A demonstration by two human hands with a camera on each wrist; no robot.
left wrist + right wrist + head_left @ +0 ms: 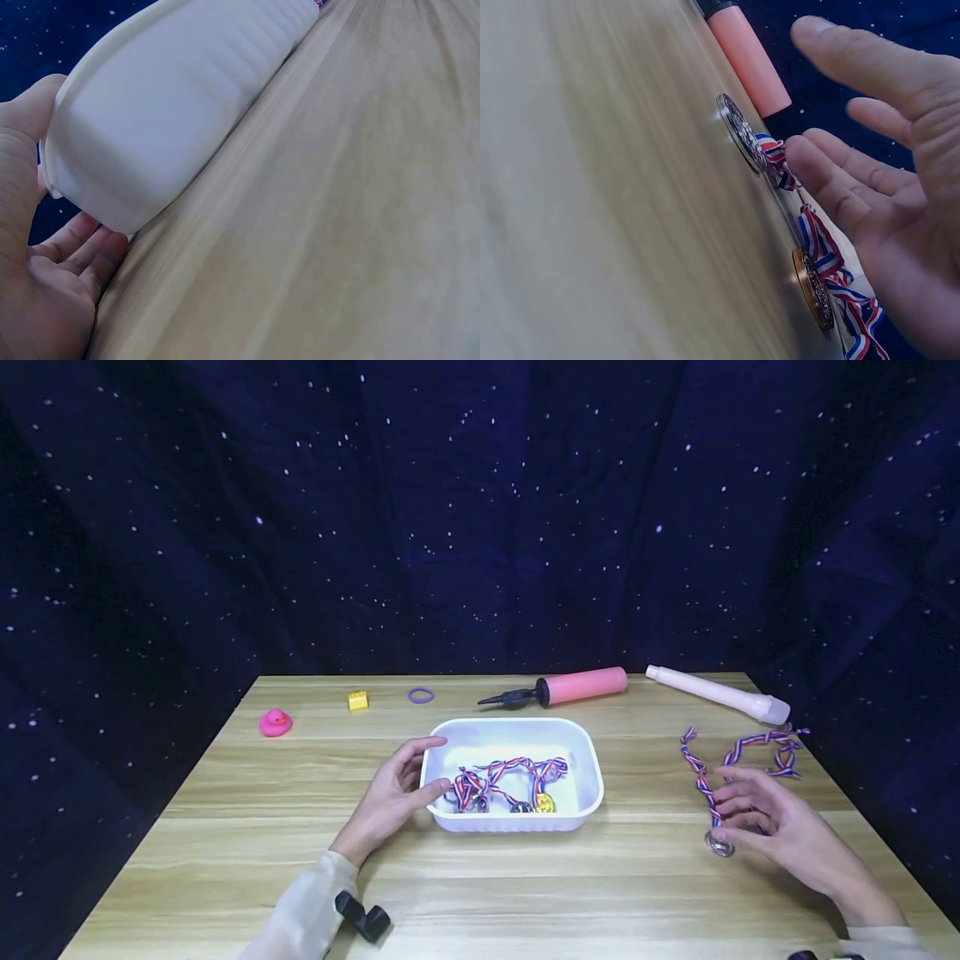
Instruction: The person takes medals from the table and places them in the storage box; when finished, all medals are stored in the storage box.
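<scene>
A white plastic tray (588,760) sits mid-table and holds several medals on red-white-blue ribbons (510,781). My left hand (397,789) rests against the tray's left end. The left wrist view shows the thumb (26,127) by the tray's (172,105) rim and the fingers (79,247) low on its side. At the right my right hand (750,814) hovers with spread, straight fingers (832,180) over a silver medal (718,843) and its striped ribbon (742,750) on the table. The right wrist view shows that silver medal (742,139) and a gold one (814,289) lying beside the palm, not gripped.
Along the far edge of the wooden table (525,885) lie a pink pump (573,687), a white tube (720,695), a purple ring (421,695), a yellow block (358,700) and a pink duck (275,722). Dark starry cloth hangs behind.
</scene>
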